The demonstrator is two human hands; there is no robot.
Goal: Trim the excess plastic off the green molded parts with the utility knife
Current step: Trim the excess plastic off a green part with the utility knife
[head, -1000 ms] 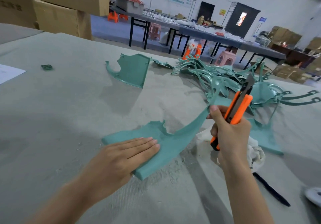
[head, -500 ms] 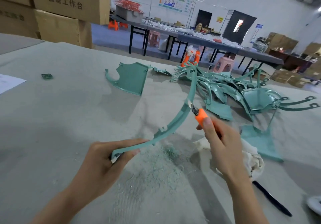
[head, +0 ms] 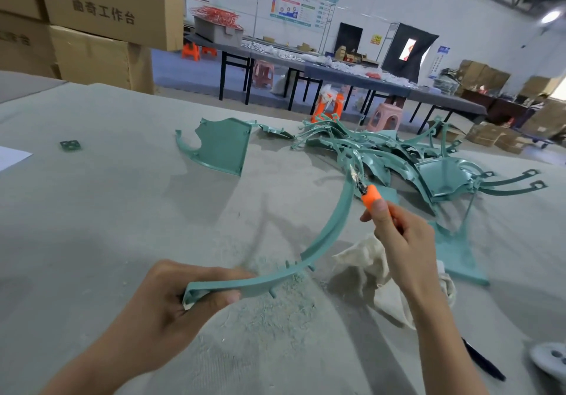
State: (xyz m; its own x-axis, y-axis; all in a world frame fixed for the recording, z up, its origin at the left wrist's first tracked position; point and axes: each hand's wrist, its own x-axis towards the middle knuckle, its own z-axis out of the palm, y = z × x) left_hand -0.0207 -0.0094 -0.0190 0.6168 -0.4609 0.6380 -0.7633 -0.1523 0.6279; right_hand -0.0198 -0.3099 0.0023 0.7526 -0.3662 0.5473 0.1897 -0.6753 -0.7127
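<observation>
A grey counter [head: 107,211] is spreading out, green shavings [head: 275,309] littering it nearby. The left hand [head: 171,312] is gripping the near end of a curved green part [head: 330,229], and this end is raised off the counter. The right hand [head: 404,241] is clutching the orange utility knife [head: 369,197], with the blade against the part's far end. Beyond, a pile of green parts [head: 398,155] is lying.

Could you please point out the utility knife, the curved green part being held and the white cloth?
utility knife [head: 369,200]: head view, orange nose.
curved green part [head: 332,232]: head view, middle of the arc.
white cloth [head: 361,256]: head view, left fold.
</observation>
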